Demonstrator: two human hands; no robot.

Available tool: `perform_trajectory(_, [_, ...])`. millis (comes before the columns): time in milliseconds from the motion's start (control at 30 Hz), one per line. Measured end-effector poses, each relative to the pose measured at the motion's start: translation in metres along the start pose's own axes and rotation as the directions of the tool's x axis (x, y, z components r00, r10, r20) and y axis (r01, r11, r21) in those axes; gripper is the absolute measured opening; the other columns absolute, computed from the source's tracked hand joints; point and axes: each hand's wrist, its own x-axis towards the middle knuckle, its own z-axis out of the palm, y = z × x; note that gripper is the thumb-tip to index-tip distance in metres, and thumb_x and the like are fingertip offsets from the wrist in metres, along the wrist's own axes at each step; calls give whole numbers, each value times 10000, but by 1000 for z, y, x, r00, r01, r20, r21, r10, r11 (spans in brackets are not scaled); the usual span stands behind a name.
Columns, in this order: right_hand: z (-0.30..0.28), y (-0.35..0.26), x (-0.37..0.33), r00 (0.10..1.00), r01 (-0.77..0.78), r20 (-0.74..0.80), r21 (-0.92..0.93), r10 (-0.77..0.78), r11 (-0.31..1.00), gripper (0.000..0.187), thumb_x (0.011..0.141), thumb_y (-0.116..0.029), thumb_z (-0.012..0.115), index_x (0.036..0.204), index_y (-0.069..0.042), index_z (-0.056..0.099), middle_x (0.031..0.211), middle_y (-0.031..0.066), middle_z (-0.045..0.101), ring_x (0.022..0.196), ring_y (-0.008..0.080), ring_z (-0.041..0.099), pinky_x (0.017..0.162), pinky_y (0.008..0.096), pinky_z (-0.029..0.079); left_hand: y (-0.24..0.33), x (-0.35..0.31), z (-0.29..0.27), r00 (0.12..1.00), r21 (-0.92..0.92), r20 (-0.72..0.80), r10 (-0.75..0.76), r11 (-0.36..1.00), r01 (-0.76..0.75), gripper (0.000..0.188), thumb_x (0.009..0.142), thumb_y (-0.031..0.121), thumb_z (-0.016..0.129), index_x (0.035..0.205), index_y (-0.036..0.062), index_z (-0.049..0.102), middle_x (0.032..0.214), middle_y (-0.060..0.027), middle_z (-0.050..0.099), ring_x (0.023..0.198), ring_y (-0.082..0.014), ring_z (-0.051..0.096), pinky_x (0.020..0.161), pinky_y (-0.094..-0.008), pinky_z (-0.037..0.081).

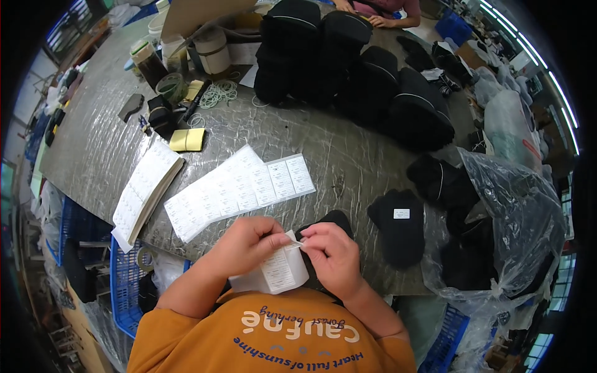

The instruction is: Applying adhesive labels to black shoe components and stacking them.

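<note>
My left hand (249, 245) pinches the upper edge of a white label sheet (280, 273), which hangs curled in front of my shirt. Against that same edge, the fingertips of my right hand (334, 256) are closed; whether one label is peeling away there is too small to tell. Partly hidden behind my right hand lies a black fabric piece (339, 219). To the right, another black fabric piece (395, 245) lies flat and bears a small white label (402, 214). Beyond my hands, overlapping label sheets (239, 193) are spread on the table (348, 174).
At left are a thick label stack (146, 193), a yellow pad (187, 140), rubber bands (219, 93) and jars (149, 65). Tall bundles of black fabric (354, 74) stand at the back. A clear plastic bag (522, 230) holds black pieces at right. A co-worker's hand (382, 22) shows at the far edge.
</note>
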Motion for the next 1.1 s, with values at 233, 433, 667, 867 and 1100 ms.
perform_trajectory(233, [-32,25,-26,940,129,-324,33,-112,991,143,853,72,598,957,-11,545,1082,129,557,904,182,581,809,291,476,-14,3,-6,889,203,436,140,947,-249,95,848,114,596,879,39,646,760,-177,620,739,-386,607,642,-436,488])
perform_trajectory(433, [-31,42,-32,922,-185,-370,-171,111,968,256,847,42,612,1071,-5,498,1123,128,546,989,198,541,907,305,438,-23,5,26,796,263,599,89,917,-300,183,844,177,582,951,36,626,806,-171,634,772,-385,622,670,-453,493])
perform_trajectory(667, [-32,45,-41,895,-140,-431,-26,116,990,122,865,34,619,969,1,564,978,72,599,833,109,554,744,240,458,-27,3,30,900,363,402,170,873,-327,229,777,152,621,968,26,619,951,-148,650,884,-361,623,731,-456,492])
perform_trajectory(867, [-32,41,-37,856,-331,-363,159,367,930,31,881,32,626,876,10,605,734,-26,591,641,5,510,574,173,418,-11,1,37,765,299,466,445,734,-610,151,814,157,577,798,7,573,1266,-147,595,1166,-313,549,930,-408,456])
perform_trajectory(1100, [-32,41,-36,867,-388,-320,49,382,921,58,862,24,647,811,18,619,667,-36,583,595,-3,501,527,180,407,-22,-1,50,788,379,461,409,712,-591,183,835,163,568,764,-7,569,1298,-170,576,1245,-322,511,1017,-415,418])
